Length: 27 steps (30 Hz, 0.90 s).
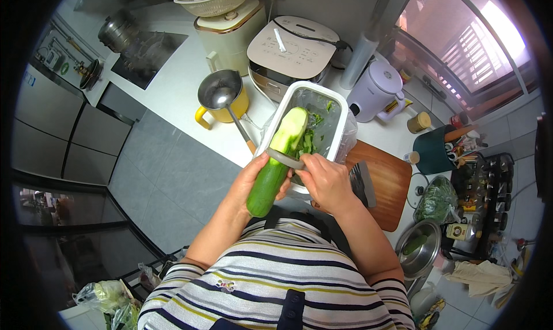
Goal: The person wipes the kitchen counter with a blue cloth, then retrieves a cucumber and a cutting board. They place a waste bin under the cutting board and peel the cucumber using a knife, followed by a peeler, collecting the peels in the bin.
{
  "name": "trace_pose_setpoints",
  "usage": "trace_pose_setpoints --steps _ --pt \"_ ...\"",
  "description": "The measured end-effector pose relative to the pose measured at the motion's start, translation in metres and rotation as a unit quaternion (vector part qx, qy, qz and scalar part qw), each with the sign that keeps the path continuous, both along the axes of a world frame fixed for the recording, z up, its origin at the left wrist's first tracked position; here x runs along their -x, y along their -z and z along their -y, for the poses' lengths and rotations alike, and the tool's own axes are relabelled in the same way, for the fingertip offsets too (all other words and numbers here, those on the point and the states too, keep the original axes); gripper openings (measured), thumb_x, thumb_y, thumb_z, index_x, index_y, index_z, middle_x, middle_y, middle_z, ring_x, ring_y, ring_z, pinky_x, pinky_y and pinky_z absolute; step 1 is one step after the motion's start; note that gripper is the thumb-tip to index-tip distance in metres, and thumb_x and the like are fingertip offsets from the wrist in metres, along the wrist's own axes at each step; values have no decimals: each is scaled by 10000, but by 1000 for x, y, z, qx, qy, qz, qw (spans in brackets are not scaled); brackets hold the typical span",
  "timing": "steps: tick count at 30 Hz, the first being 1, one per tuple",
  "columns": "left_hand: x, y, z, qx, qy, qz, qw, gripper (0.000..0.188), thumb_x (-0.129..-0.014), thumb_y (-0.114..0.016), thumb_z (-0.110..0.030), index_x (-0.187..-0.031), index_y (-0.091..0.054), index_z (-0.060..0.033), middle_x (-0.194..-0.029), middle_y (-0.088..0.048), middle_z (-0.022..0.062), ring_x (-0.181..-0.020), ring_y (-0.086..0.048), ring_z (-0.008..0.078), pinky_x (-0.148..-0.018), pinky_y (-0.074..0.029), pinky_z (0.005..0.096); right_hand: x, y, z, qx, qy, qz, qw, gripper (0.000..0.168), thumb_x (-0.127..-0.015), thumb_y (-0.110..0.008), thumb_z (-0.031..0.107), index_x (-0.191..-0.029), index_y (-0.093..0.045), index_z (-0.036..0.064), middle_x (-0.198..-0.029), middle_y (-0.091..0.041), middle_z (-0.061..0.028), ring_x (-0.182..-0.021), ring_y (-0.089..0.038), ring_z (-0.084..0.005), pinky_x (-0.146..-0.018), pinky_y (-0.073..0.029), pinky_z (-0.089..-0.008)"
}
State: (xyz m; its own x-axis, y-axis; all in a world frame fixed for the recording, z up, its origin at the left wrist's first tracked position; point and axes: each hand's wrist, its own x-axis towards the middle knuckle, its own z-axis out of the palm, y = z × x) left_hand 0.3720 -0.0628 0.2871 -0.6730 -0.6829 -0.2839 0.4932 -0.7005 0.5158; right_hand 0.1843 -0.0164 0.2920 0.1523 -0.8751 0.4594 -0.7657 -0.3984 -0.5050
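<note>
A large green cucumber-like vegetable (pixel 268 186) lies in my left hand (pixel 249 178), whose fingers wrap under it. Its far half is peeled pale; the near half keeps its dark green skin. My right hand (pixel 325 179) grips a grey peeler (pixel 284 158), which crosses the vegetable near the border between peeled and unpeeled skin. Beneath the far end stands a white-rimmed bin (pixel 342 129) with a plastic bag lining, and green peelings (pixel 307 142) lie inside it. Part of the bin is hidden by my hands and the vegetable.
A wooden cutting board (pixel 391 187) with a cleaver (pixel 363 184) on it is to the right. Left of the bin stands a yellow pot (pixel 240 107) with a ladle (pixel 235 120). A rice cooker (pixel 293 49), lilac kettle (pixel 375 90) and steel bowl (pixel 425 261) are around.
</note>
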Motion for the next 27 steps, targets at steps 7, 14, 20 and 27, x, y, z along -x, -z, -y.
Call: trace_pose_setpoints --steps 7,14,20,27 --pt "-4 4 -3 -26 41 11 999 549 -948 -507 -473 -1193 -510 18 -937 -593 158 -640 -577 222 -477 -447 293 13 6 12 37 66 -19 997 266 -821 -695 173 -1026 -567 62 -800 -590 -74 -647 -634 -266 -540 -505 -357" --pt "6 -1 -4 19 16 -8 1000 539 -976 -470 -442 -1322 -433 -31 -1065 -619 195 -721 -604 218 -562 -498 301 22 6 13 74 184 -74 977 304 -826 -694 183 -1080 -574 67 -847 -614 -89 -684 -644 -280 -580 -510 -381" --pt "4 7 -1 12 7 -13 1000 532 -991 -433 -421 -1356 -412 -34 -1127 -609 188 -865 -625 243 -706 -543 344 17 0 4 12 148 73 986 355 -820 -711 197 -1111 -560 59 -899 -645 -130 -764 -661 -314 -645 -515 -393" --pt "12 -1 -6 82 -26 50 995 449 -956 -565 -300 -1298 -411 -53 -1081 -603 136 -828 -649 226 -688 -566 350 -20 -8 9 -72 109 303 944 368 -815 -707 177 -1112 -543 35 -918 -666 -176 -823 -670 -355 -707 -524 -408"
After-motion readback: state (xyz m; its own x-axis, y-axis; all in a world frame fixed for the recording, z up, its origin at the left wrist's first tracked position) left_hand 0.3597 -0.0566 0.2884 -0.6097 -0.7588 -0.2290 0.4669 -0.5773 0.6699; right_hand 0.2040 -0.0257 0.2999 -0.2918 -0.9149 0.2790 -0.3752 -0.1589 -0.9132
